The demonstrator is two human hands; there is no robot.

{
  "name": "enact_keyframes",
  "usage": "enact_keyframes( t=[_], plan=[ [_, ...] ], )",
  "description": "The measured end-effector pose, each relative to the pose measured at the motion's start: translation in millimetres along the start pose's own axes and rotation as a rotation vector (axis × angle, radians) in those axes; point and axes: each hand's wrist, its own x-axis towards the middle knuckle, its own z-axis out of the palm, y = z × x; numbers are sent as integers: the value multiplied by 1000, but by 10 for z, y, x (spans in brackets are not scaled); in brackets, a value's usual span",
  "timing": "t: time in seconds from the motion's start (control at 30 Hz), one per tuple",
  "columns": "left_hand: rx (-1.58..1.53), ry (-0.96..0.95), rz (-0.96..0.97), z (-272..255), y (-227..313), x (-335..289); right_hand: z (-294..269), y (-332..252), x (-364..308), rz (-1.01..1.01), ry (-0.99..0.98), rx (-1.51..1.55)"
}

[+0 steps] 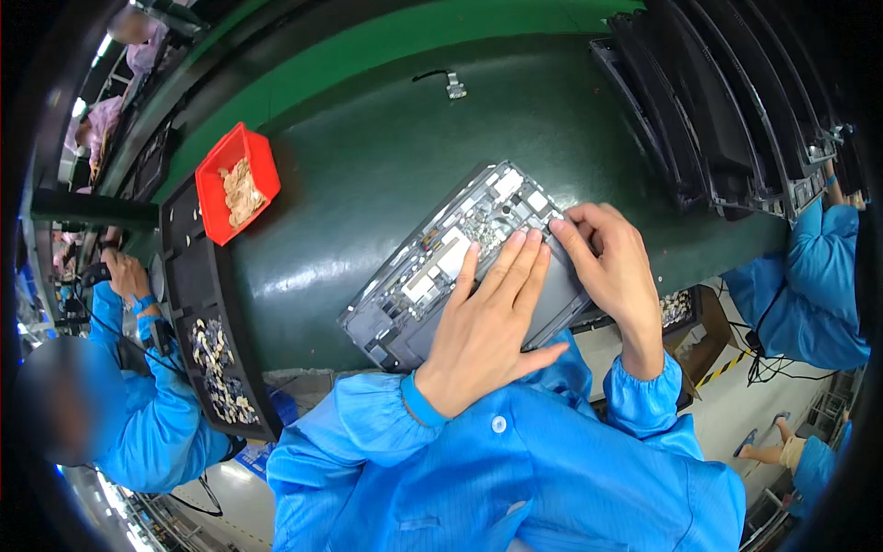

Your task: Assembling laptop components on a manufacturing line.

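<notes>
An opened laptop base (391, 327) lies slanted on the green bench in front of me, its circuit board and pale parts exposed. My left hand (492, 317) rests flat across it, fingers stretched over the board and dark lower part. At its right end is my right hand (612, 262), fingers bent around the corner and thumb pressed near the board's edge. Whether a small part sits under that thumb is hidden. Beyond the laptop base, a small connector with a short black cable (455, 86) lies on the bench.
A red bin (262, 170) with tan bits stands at the left, on a black compartment tray (198, 267) holding many small parts. Dark laptop shells (704, 110) stand stacked at the far right. Another tray of small parts (676, 308) is at my right. Co-workers in blue sit both sides.
</notes>
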Motion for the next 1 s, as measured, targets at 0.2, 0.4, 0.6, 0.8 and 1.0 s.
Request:
enact_keyframes(
  t=[0.2,0.4,0.6,0.8,1.0],
  plan=[
    [31,37,44,83,-21,-77,83,128,12,-246,89,-32],
    [-25,97,142,66,50,-180,-65,182,-208,-1,-179,315],
    [-113,55,136,-35,83,-221,17,253,-291,-24,-137,602],
    [302,334,-77,-634,-348,335,-7,-619,924,-112,-45,701],
    [149,503,44,-1184,-154,267,293,-900,3509,-189,260,478]
  ],
)
